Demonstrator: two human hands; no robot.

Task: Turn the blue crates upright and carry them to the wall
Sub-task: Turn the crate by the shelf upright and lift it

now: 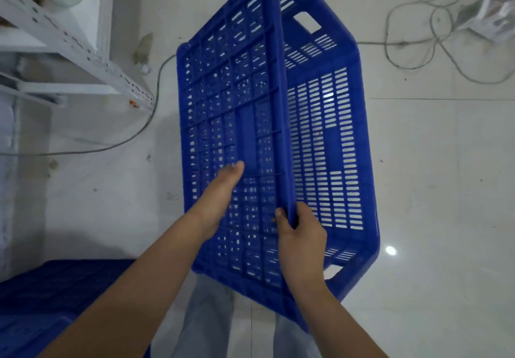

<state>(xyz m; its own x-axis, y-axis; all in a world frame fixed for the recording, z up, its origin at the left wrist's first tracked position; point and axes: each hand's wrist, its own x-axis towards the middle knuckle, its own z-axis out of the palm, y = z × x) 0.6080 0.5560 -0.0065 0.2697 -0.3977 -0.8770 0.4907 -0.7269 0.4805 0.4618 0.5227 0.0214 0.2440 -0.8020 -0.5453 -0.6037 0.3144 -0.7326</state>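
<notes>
Blue perforated plastic crate (250, 123), rectangular, slotted walls and gridded base: held off the pale tiled floor (432, 190), tipped on its side, base grid turned left toward the left hand, open cavity facing right. Handle cut-out visible in far end wall, second cut-out in near end wall. Positioned centre of view, directly above the wearer's light trouser legs (206, 321).

White perforated-steel shelving rack (83, 48): upper left, near the crate, not touching.

Second blue plastic crate (55, 296): lower left corner, partly cut off by frame edge and forearm; orientation cannot be determined.

Loose grey cable coils (434, 31): upper right on floor, well apart from the held crate. Separate grey cable (133, 137) running from the rack foot across the floor to the left.

Crumpled clear plastic bag (490, 14): upper right, beside the coils.

Left hand (220, 201): flat and extended, palm pressed against the underside grid of the held crate, fingers straight, nothing clasped.

Right hand (301, 235): closed round the bottom edge rail of the held crate, thumb on the grid side, fingers wrapped to the slotted wall side.

Small orange fragment (133, 103): at the rack foot; identity unclear.
</notes>
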